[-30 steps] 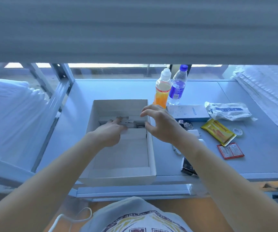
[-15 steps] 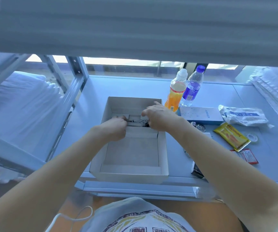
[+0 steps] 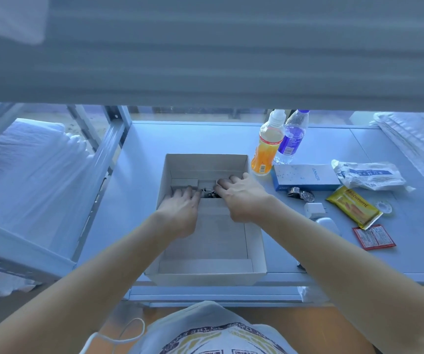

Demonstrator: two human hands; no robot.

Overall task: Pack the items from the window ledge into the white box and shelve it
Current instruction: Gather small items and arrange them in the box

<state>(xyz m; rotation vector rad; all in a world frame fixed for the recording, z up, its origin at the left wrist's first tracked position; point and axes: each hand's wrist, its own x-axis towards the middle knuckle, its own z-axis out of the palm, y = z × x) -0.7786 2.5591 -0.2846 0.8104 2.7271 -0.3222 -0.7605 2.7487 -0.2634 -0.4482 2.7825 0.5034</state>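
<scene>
**White cardboard, both hands inside**

White cardboard forms the open white box [image 3: 255,247], which sits on the pale surface [image 3: 154,139] of the window ledge, at its near edge. Seen from the head camera, both hands reach into the box's far end. The left hand [image 3: 180,208] lies palm down, its fingers extended onto small items there; the right hand [image 3: 241,198] rests beside it, fingers loosely bent over a small dark cluster [image 3: 209,194] and a white insert [image 3: 207,183]. Whether either hand actually grips anything cannot be told.

Right of the box stand an orange drink bottle [image 3: 267,149] and a water bottle [image 3: 291,139], touching. Nearer lie a blue carton [image 3: 305,176], a wristwatch [image 3: 301,194], a white charger [image 3: 314,209], a yellow packet [image 3: 354,206], a red sachet [image 3: 373,237] and a white pouch [image 3: 368,175].
</scene>
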